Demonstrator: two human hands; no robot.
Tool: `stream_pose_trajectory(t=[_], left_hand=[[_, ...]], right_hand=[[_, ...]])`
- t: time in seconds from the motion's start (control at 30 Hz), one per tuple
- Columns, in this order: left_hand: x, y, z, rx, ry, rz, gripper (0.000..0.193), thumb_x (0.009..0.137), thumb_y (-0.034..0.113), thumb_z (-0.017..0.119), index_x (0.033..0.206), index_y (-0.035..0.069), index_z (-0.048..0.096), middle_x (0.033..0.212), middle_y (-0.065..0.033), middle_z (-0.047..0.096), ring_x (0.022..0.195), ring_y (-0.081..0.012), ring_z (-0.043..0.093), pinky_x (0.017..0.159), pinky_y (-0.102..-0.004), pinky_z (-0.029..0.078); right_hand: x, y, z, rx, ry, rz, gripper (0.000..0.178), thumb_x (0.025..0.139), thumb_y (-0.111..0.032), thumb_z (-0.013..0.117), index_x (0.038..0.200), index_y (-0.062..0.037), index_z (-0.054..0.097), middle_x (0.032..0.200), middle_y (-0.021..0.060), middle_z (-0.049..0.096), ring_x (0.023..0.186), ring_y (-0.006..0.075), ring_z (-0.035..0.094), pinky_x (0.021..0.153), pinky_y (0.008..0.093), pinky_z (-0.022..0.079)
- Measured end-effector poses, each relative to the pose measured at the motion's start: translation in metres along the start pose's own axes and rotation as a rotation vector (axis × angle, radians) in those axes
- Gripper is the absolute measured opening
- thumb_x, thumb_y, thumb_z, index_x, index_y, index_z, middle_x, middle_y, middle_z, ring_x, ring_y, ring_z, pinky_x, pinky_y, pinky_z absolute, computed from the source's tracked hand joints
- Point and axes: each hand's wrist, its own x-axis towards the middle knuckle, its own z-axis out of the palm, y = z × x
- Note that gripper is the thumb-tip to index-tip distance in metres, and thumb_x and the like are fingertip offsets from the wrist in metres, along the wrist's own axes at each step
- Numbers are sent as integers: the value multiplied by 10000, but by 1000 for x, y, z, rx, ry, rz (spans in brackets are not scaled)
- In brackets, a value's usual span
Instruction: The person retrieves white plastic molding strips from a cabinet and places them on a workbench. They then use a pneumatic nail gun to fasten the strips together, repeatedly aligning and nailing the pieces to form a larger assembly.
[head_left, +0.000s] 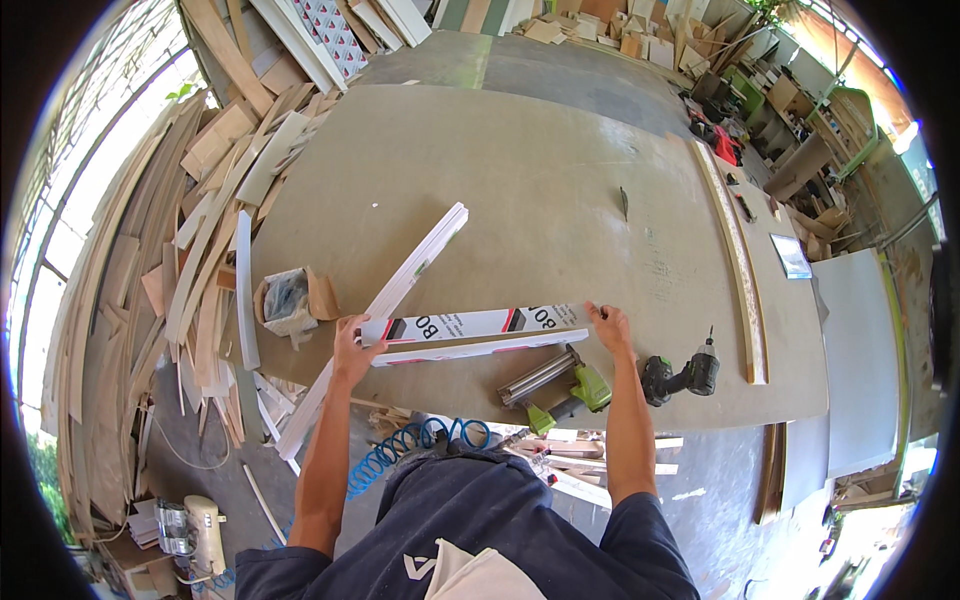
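Note:
Between my hands is a pair of short white board strips (pixel 470 324) with printed film on the far one. They lie side by side with a narrow gap; whether they are joined I cannot tell. My left hand (pixel 355 350) grips their left end, and my right hand (pixel 609 327) pinches the right end of the far strip. A bundle of long white strips (pixel 415 262) runs diagonally under my left forearm. Just in front of me lies a green and silver nail gun (pixel 560 388). To the right of my right forearm rests a cordless drill (pixel 684 374).
The large worktable (pixel 540 190) carries an open cardboard box (pixel 290 300) at left and a long wooden strip (pixel 732 260) at right. A blue coiled air hose (pixel 405 447) hangs at the near edge. Offcuts (pixel 200 250) pile up along the left side.

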Motion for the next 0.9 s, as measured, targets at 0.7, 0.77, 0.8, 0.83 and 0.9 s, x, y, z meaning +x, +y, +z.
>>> stream_pose_trajectory(t=[0.7, 0.77, 0.8, 0.83, 0.9], left_hand=[[-29, -25, -1, 563, -208, 10, 663, 751, -11, 778, 1379, 87, 588, 1188, -228, 601, 1116, -403, 588, 972, -450, 462], [-34, -25, -2, 546, -211, -30, 661, 762, -19, 767, 1387, 94, 585, 1160, -231, 613, 1105, -406, 593, 966, -452, 464], [-33, -26, 0, 508, -207, -25, 657, 768, -22, 761, 1390, 93, 583, 1153, -233, 620, 1107, -408, 594, 968, -453, 463], [-31, -27, 2, 471, -200, -23, 654, 774, -25, 755, 1394, 91, 580, 1145, -235, 627, 1109, -410, 595, 970, -453, 462], [-33, -29, 4, 465, -182, -30, 653, 780, -36, 739, 1400, 80, 571, 1147, -241, 635, 1113, -414, 594, 978, -454, 458]], right_hand=[[-50, 5, 50, 9, 191, 138, 395, 898, -363, 701, 803, 19, 673, 743, 199, 679, 699, 375, 647, 674, 442, 494], [-52, 1, 53, 45, 211, 195, 362, 890, -327, 722, 807, 24, 689, 713, 171, 683, 659, 327, 657, 656, 416, 502], [-51, 10, 58, 90, 236, 231, 340, 886, -301, 736, 812, 30, 697, 698, 153, 685, 634, 295, 661, 640, 398, 506], [-49, 14, 63, 137, 259, 265, 319, 881, -275, 750, 817, 35, 705, 683, 136, 687, 609, 263, 666, 624, 380, 510], [-48, 19, 70, 251, 309, 327, 286, 868, -226, 772, 822, 50, 709, 668, 113, 683, 581, 203, 660, 591, 349, 512]])
